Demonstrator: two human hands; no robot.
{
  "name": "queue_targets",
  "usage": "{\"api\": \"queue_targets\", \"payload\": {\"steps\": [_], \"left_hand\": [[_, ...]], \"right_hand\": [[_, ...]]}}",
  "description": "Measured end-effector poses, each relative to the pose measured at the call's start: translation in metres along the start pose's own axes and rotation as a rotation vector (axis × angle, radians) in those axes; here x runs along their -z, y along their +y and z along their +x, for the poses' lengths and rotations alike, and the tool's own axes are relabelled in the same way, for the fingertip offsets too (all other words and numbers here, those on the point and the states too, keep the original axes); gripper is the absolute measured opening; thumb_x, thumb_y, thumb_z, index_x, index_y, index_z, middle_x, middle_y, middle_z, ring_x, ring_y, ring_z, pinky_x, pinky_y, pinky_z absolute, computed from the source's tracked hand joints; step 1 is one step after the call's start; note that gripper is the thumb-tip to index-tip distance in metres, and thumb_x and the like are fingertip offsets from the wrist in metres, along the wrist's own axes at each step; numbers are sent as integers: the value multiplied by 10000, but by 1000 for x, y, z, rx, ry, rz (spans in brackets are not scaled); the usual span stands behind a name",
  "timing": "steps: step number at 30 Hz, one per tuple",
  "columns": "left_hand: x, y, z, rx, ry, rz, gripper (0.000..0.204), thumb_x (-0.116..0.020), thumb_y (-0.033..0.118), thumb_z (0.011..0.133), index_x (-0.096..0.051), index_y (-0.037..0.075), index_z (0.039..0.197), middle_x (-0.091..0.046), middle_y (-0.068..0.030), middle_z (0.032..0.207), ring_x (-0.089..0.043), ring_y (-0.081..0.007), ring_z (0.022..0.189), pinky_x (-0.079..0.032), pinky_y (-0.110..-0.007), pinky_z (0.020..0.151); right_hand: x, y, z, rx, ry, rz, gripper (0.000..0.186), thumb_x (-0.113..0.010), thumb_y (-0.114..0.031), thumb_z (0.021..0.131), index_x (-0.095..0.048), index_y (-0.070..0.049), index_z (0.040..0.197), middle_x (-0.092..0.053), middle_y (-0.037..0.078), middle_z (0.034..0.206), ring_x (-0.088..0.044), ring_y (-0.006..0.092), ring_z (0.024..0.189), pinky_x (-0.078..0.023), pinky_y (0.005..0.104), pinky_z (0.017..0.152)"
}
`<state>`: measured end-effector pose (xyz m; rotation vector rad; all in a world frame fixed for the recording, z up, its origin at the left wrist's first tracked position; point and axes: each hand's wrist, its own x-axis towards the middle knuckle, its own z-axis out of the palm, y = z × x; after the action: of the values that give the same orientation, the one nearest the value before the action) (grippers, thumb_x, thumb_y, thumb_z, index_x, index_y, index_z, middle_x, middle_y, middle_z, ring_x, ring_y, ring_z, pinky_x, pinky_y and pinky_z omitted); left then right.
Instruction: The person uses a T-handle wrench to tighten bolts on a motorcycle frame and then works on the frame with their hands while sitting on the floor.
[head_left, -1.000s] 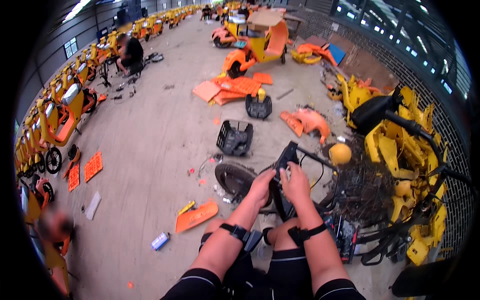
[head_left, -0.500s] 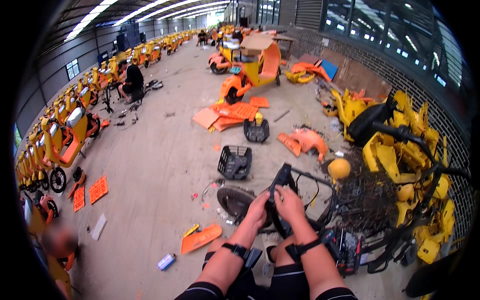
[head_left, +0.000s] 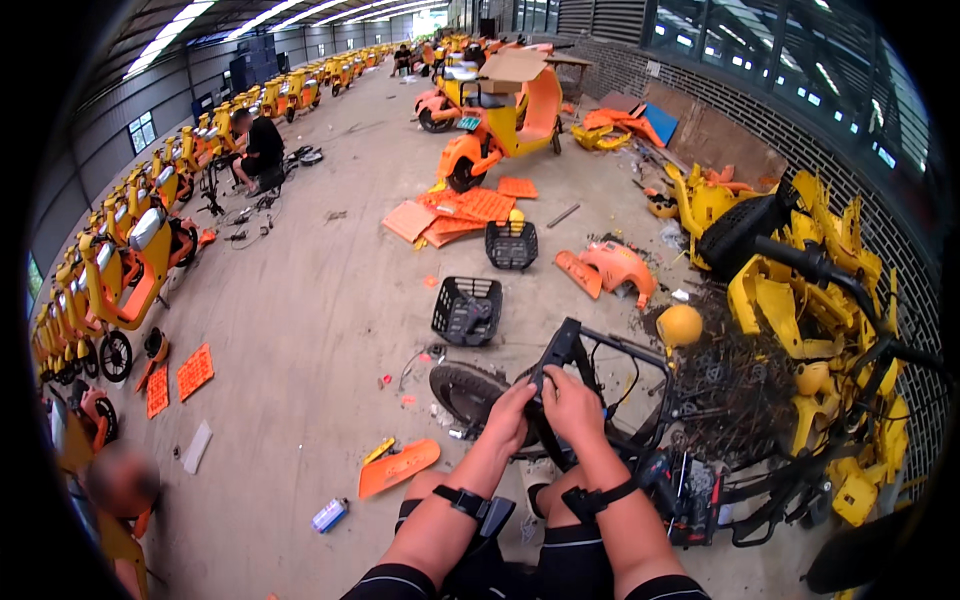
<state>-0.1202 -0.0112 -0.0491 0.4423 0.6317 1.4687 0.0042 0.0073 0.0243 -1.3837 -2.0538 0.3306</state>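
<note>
My left hand (head_left: 514, 408) and my right hand (head_left: 570, 400) are closed around a dark part of a black scooter frame (head_left: 560, 345) in front of my legs, thumbs near each other at its upper section. The fine detail under my fingers is hidden. A black wheel (head_left: 456, 385) lies beside the frame to the left. Right of my legs is a case of tools (head_left: 690, 495). An orange curved panel (head_left: 397, 470) and a small blue-and-white can (head_left: 330, 515) lie on the floor to my left.
Black baskets (head_left: 465, 310), orange panels (head_left: 455, 210) and a scooter (head_left: 510, 130) are ahead. Yellow body parts (head_left: 790, 300) are heaped along the right wall. Parked scooters (head_left: 125, 275) line the left, where a person (head_left: 260, 150) sits and another (head_left: 120, 485) appears at the left edge.
The view has tilted upward over the last second, so the floor things sit lower in the picture. My hands stay on the frame, their fingers slightly shifted.
</note>
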Motion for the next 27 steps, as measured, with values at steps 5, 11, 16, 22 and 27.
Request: {"api": "queue_targets", "payload": {"steps": [5, 11, 16, 22, 27], "left_hand": [[3, 6, 6, -11, -9, -25, 320, -555, 149, 987, -588, 6, 1272, -647, -72, 1212, -568, -156, 1151, -393, -312, 1038], [2, -5, 2, -17, 4, -14, 344, -574, 158, 974, -587, -2, 1279, -648, -74, 1209, -574, -170, 1151, -409, -316, 1023], [4, 0, 2, -28, 19, -59, 323, -581, 147, 969, -600, 11, 1261, -649, -76, 1192, -577, -176, 1125, -409, -321, 1013], [-5, 10, -4, -35, -34, -42, 311, -577, 144, 973, -603, -1, 1246, -663, -71, 1170, -590, -170, 1101, -406, -314, 1014], [7, -3, 0, -35, 32, -43, 334, -573, 147, 968, -591, 0, 1268, -648, -78, 1215, -581, -172, 1134, -414, -323, 1018]], "right_hand": [[-3, -5, 5, 15, -27, -12, 279, -533, -267, 962, -645, -150, 1189, -685, 147, 1012, -665, 377, 890, -541, 472, 762], [-4, 1, -2, 49, 11, -55, 270, -535, -259, 951, -629, -145, 1177, -691, 163, 937, -668, 396, 816, -537, 503, 706], [-4, -7, 2, 1, -36, -62, 292, -538, -278, 944, -620, -154, 1195, -694, 177, 946, -667, 399, 851, -534, 506, 741], [-5, -4, 0, 55, 42, 7, 265, -549, -277, 949, -656, -145, 1152, -688, 154, 968, -662, 383, 875, -534, 485, 755], [-7, 1, -2, 87, 45, 31, 252, -599, -219, 922, -666, -104, 1136, -621, 122, 1063, -596, 339, 1025, -513, 443, 850]]}}
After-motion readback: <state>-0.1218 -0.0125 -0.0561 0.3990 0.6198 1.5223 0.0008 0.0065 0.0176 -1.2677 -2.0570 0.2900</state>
